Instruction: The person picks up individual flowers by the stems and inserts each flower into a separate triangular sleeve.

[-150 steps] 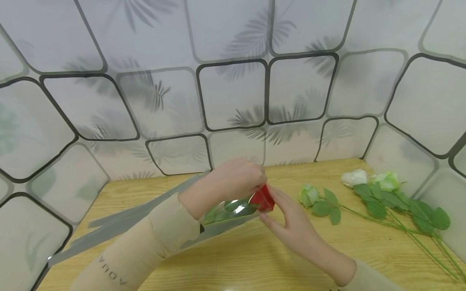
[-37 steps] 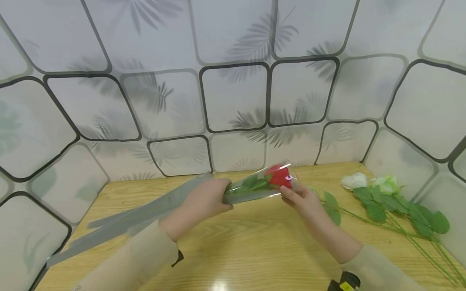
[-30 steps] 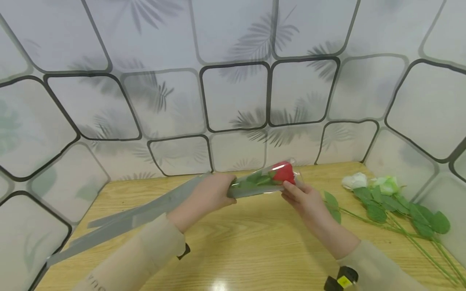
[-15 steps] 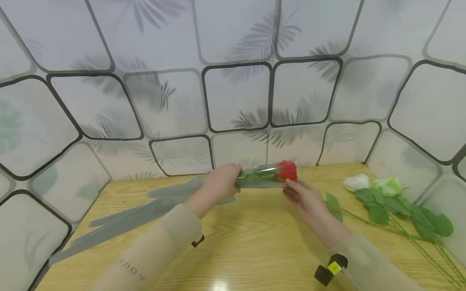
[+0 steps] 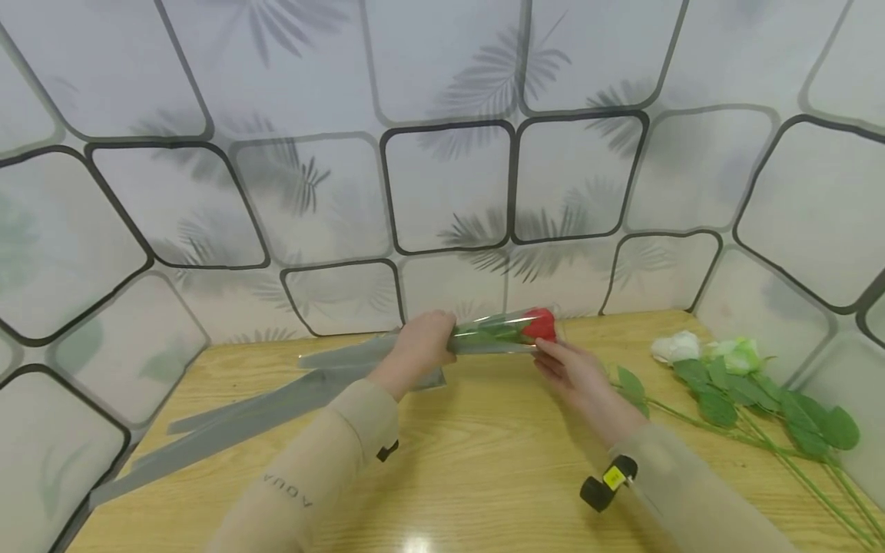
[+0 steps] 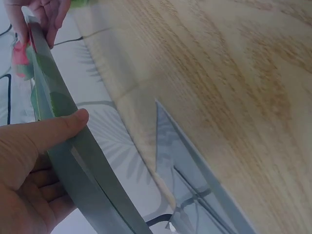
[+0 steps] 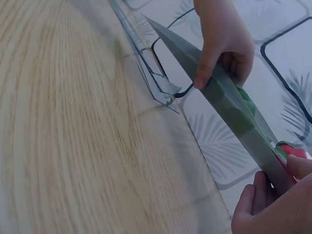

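A red rose (image 5: 539, 324) lies inside a long flower sleeve (image 5: 494, 347), clear on one face and grey on the other, held roughly level above the table. My left hand (image 5: 423, 346) grips the sleeve around the stem part, thumb across the grey face in the left wrist view. At the bloom end, my right hand (image 5: 577, 376) pinches the sleeve's lower edge between thumb and fingers. Green leaves (image 7: 239, 117) show through the film between the two hands. The sleeve's narrow end tapers past my left hand in the right wrist view.
More grey flower sleeves (image 5: 276, 403) lie spread at the table's left. On the right rest a white rose (image 5: 675, 347), a pale green rose (image 5: 738, 355) and another leafy stem (image 5: 631, 388) partly behind my right hand. Patterned wall panels border the wooden table (image 5: 477, 468).
Five seconds ago the left hand was at the bloom at the sleeve's opening; now it grips farther down the stem. Over the last second the sleeve has swung closer to level.
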Tool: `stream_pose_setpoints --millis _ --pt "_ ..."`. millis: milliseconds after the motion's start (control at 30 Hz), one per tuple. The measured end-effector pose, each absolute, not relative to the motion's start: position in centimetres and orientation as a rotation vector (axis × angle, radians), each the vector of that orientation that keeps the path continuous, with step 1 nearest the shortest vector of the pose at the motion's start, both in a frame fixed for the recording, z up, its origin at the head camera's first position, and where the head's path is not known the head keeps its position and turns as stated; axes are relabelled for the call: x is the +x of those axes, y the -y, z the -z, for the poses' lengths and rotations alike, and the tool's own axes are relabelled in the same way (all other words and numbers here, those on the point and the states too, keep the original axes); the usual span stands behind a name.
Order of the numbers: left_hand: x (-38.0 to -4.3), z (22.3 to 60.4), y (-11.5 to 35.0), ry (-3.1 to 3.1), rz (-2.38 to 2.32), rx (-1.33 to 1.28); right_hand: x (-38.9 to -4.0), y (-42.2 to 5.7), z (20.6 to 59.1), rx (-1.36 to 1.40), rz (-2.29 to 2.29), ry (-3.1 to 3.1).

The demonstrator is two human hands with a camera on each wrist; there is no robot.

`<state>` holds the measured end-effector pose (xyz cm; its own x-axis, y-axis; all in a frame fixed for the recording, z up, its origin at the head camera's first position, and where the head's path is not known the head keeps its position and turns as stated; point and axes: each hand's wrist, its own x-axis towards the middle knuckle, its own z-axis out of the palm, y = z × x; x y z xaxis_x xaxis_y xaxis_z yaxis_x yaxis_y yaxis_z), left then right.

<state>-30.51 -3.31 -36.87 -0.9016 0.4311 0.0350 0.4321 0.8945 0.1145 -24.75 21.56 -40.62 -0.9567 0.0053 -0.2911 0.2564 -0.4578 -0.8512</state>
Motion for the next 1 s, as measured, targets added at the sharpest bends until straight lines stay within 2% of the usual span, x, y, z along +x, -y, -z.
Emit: stream_pose_setpoints --millis 367,733,1000 --pt "-31.2 39.3 4.9 3.046 0.301 -0.758 -25.4 -21.5 41.0 0.481 2.536 -1.454" --pt "-31.7 39.5 6.9 3.050 0.273 -0.818 -26.1 -22.0 41.7 0.488 2.523 -1.487" --pt "-32.7 39.3 7.3 3.045 0.259 -0.722 -26.6 -22.7 42.0 0.449 2.487 -1.539"
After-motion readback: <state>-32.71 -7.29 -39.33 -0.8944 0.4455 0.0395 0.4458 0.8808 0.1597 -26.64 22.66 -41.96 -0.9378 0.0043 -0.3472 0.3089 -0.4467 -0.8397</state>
